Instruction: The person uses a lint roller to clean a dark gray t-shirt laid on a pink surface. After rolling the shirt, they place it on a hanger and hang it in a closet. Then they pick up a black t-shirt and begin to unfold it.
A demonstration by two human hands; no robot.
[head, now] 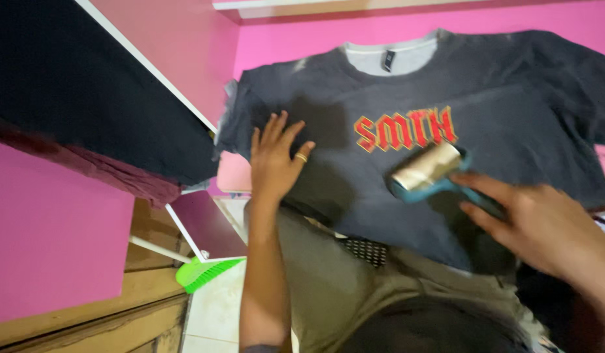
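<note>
The lint roller [428, 168] is gripped by its teal handle in the right hand [541, 225] and laid on the dark grey T-shirt [505, 98], spread over a pink surface [289, 36]. Further left, the left hand [274, 160] is pressed flat, fingers spread, on the shirt.

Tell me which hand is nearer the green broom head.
Left. The left hand lies flat on the shirt above the green broom head; the right hand is far across.
</note>
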